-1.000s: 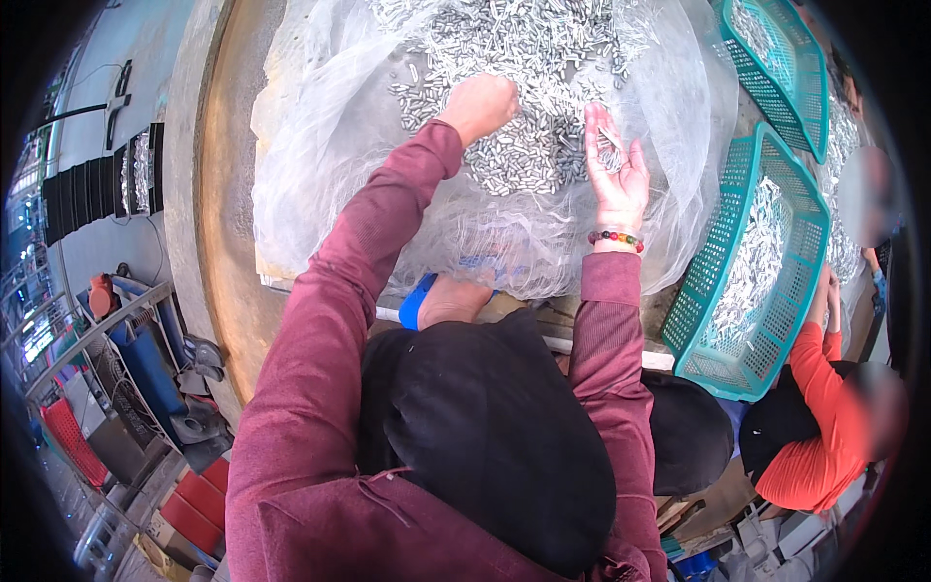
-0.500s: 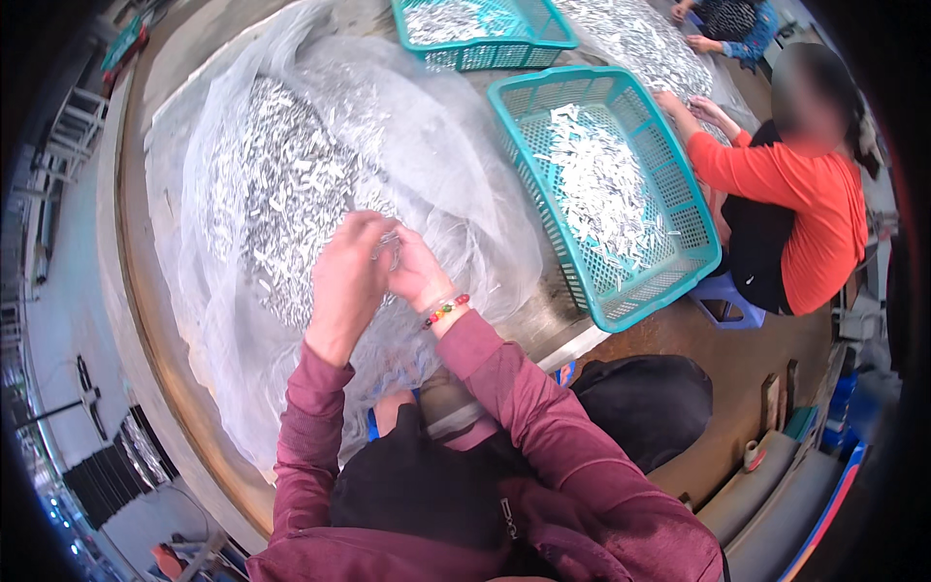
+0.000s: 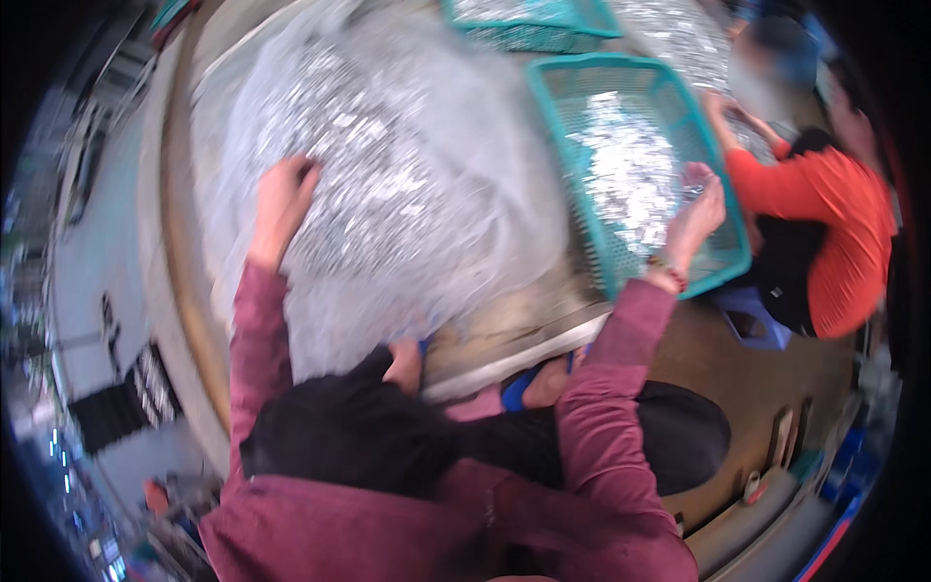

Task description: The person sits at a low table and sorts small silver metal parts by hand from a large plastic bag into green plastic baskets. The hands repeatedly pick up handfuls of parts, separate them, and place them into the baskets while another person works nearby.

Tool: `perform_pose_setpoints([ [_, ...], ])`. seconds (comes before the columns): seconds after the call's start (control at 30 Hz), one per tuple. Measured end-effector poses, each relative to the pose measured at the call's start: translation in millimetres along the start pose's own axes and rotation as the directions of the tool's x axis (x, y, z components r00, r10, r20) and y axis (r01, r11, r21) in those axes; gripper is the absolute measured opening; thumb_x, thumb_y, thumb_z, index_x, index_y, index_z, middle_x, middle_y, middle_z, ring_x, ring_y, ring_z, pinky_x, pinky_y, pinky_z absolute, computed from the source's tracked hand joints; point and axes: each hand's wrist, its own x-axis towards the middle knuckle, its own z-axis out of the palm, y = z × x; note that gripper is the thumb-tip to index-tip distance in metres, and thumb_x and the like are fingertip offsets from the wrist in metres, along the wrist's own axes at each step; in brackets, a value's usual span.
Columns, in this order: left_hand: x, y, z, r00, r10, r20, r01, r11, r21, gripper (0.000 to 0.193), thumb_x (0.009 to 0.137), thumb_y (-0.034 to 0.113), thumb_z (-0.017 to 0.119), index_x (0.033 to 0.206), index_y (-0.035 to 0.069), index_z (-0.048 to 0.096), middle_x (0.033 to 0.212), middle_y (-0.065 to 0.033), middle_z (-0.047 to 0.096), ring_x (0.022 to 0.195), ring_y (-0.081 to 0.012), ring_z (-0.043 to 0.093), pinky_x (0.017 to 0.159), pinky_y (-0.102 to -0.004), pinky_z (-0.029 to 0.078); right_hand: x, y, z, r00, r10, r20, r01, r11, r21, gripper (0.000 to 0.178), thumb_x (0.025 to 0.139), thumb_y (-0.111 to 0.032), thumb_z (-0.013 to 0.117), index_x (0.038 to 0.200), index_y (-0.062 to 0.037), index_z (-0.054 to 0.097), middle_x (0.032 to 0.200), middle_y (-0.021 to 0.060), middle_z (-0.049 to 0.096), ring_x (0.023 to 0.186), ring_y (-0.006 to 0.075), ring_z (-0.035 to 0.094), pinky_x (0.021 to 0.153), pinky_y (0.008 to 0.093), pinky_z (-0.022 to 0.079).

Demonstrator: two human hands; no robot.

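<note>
Silvery small fish (image 3: 369,184) lie heaped on clear plastic sheeting (image 3: 485,252) mid-counter, our left hand (image 3: 283,199) pressed open-fingered onto the pile at ten o'clock, while our right hand (image 3: 696,209) pinches a few fish over the teal basket (image 3: 621,281) at two o'clock, an orange-sleeved person (image 3: 824,213) beyond.

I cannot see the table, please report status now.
Left hand on silver pile. Right hand over teal basket, fingers pinching pieces. Nothing blocking.

Glossy clear plastic sheet (image 3: 485,233), teal plastic basket (image 3: 572,126)
</note>
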Motion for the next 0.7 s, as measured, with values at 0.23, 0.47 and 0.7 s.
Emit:
perform_pose_setpoints([
  [0.23, -6.2, -15.3, 48.2, 0.895, 0.227, 0.385, -0.18, 0.972, -0.152, 0.021, 0.079, 0.011, 0.064, 0.099, 0.007, 0.065, 0.091, -0.0124, 0.066, 0.084, -0.0276, 0.064, 0.078, -0.0361, 0.05, -28.7, 30.0, 28.4, 0.962, -0.241, 0.13, 0.24, 0.519, -0.82, 0.072, 0.085, -0.046, 0.059, 0.141, -0.0061, 0.033, 0.135, 0.0266, 0.038, 0.124, 0.04, 0.037, 0.104, 0.0476, 0.03],
  [0.47, -65.2, -11.8, 176.7, 0.758, 0.521, 0.393, -0.456, 0.853, -0.253, 0.029, 0.073, 0.008, 0.067, 0.101, 0.009, 0.062, 0.102, -0.0113, 0.058, 0.097, -0.0318, 0.059, 0.082, -0.0395, 0.049, -138.1, -66.5, 178.5, 0.769, -0.078, 0.634, 0.178, 0.979, -0.096, 0.048, 0.084, -0.008, 0.06, 0.131, -0.0081, 0.047, 0.122, 0.0095, 0.052, 0.101, 0.0198, 0.055, 0.074, 0.0294, 0.05],
  [0.7, -51.7, -75.8, 160.9, 0.981, 0.122, 0.149, -0.063, 0.935, -0.348, 0.018, 0.082, 0.016, 0.064, 0.098, 0.008, 0.068, 0.086, -0.0115, 0.064, 0.076, -0.0263, 0.064, 0.069, -0.0361, 0.051, -206.3, -32.4, 246.5, 0.453, 0.247, 0.857, -0.005, 0.961, -0.275, 0.025, 0.083, -0.01, 0.06, 0.107, -0.0058, 0.066, 0.095, 0.0126, 0.062, 0.084, 0.0195, 0.063, 0.069, 0.0324, 0.051],
])
